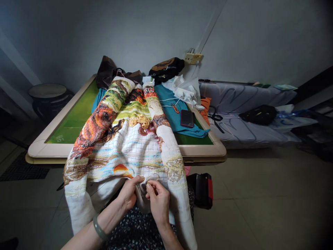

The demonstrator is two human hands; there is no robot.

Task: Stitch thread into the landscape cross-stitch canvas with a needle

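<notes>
A large cross-stitch cloth (130, 146), printed with a grid and partly stitched, drapes from the table down to my lap, its two sides rolled up. My left hand (129, 192) is closed on the cloth's near part, thumb on top and fingers underneath. Just to its right, my right hand (158, 199) is closed in a pinch at the cloth; whatever sits between the fingertips is too small to make out. A pale loop of thread (154, 176) seems to lie by the right fingertips. Farther up the cloth rests a bundle of yellow thread (140, 121).
Under the cloth stands a green-topped table (73, 119) with a pale rim. A teal cloth (169, 118), a phone (187, 118), a crumpled plastic bag (183, 88) and dark bags (166, 67) lie on it. A covered sofa (234, 130) is at right, a round stool (48, 91) at left.
</notes>
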